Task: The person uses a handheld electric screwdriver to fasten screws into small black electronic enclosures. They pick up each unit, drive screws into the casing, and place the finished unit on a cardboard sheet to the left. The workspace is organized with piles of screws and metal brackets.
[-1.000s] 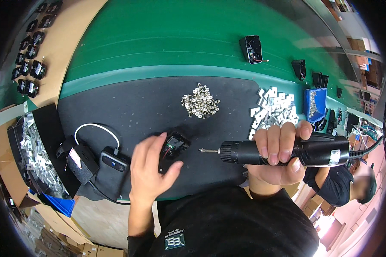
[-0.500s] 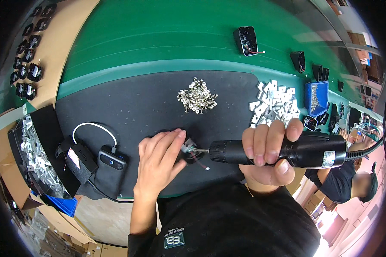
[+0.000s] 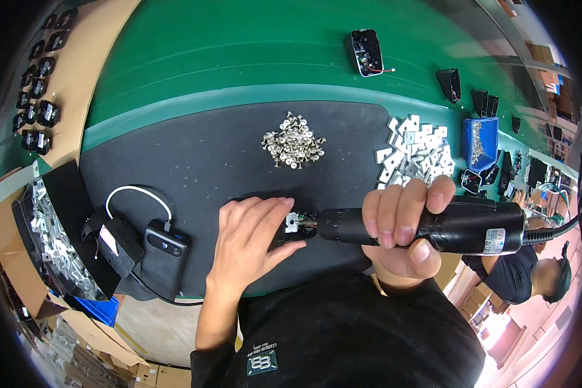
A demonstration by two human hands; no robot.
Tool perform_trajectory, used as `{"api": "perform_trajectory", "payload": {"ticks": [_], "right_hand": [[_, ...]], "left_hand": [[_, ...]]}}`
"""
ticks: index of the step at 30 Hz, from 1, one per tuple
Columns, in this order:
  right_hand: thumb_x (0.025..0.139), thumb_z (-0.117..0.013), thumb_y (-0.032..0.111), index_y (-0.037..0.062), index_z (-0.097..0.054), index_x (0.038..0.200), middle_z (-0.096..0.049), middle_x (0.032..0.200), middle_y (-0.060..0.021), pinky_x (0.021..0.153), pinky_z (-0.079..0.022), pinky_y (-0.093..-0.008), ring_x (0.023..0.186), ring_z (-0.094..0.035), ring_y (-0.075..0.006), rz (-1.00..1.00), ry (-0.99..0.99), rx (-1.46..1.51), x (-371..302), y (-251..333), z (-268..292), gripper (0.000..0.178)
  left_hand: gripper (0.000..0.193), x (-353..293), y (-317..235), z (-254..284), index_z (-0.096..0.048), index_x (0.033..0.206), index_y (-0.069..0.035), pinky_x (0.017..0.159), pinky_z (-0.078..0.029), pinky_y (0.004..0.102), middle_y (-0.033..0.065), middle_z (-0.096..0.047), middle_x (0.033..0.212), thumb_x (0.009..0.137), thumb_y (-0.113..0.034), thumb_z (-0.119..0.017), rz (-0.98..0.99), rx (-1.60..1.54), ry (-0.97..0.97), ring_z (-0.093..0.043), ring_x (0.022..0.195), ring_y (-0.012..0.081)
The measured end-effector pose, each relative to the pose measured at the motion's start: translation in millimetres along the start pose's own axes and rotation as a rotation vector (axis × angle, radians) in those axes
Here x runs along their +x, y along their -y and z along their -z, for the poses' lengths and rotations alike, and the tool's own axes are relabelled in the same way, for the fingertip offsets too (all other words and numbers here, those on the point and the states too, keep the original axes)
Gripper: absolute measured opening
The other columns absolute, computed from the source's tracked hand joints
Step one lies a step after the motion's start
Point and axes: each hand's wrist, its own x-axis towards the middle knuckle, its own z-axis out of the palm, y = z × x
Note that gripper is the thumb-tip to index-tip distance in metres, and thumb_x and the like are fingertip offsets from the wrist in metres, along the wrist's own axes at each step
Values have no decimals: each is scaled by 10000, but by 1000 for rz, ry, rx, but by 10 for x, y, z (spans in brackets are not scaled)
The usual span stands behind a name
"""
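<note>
My right hand (image 3: 404, 226) is wrapped round a black corded electric screwdriver (image 3: 472, 226), held level and pointing left. Its bit reaches a small black housing (image 3: 309, 231) on the dark mat. A silver square plate (image 3: 291, 222) with a hole sits in that housing, beside a bit of green circuit board. Fingers and thumb of my left hand (image 3: 249, 236) close round the housing from the left and hide part of it. Whether a screw sits at the bit's tip is too small to tell. Beyond my hands lies a heap of silver screws (image 3: 293, 142).
Loose square plates (image 3: 417, 152) lie at the right, near a blue bin (image 3: 481, 143) of small parts. An open black housing (image 3: 366, 53) stands on the green surface (image 3: 239, 39). At left are a power bank (image 3: 166, 242) and a box of metal pieces (image 3: 58, 239). A co-worker (image 3: 507, 278) sits at right.
My left hand and the housing have shifted slightly right and the housing has turned, so the silver plate shows more squarely. Its loose wire no longer shows. The screwdriver stays nearly in place.
</note>
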Motion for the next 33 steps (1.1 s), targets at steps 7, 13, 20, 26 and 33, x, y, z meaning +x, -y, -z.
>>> {"api": "perform_trajectory", "payload": {"ticks": [7,13,20,26,33], "right_hand": [[741,-635,4,109,-401,1068,-527,747,-36,639,-462,-338,649,-537,-167,8,68,-43,-24,-39,70,416],[737,-627,-11,97,-397,1059,-530,748,-42,634,-471,-334,645,-540,-167,25,114,-65,-25,-103,111,410],[730,-627,-47,78,-444,978,-553,724,-58,612,-471,-335,620,-542,-171,92,211,-130,-17,-132,20,332],[729,-621,-63,81,-449,959,-546,702,-50,589,-465,-335,606,-535,-167,63,156,-155,27,-132,-31,321],[705,-600,-91,74,-438,980,-514,716,-48,611,-459,-312,623,-519,-156,-12,257,-21,95,-193,98,359]], "left_hand": [[573,46,16,-30,-601,1000,-62,789,-412,377,53,-640,976,559,-358,-817,-6,-24,-24,-586,866,243],[571,41,20,-44,-607,994,-64,786,-415,378,52,-635,964,559,-370,-814,5,-11,-33,-589,851,246],[521,95,-23,-18,-652,993,-79,791,-394,355,34,-628,957,570,-347,-795,76,-42,-9,-562,879,221],[523,137,-24,-21,-656,983,-75,801,-395,353,34,-642,929,562,-350,-796,118,-70,-7,-568,884,224],[499,148,-28,26,-653,969,-78,814,-394,355,24,-650,944,564,-332,-796,86,-70,46,-577,897,224]]}}
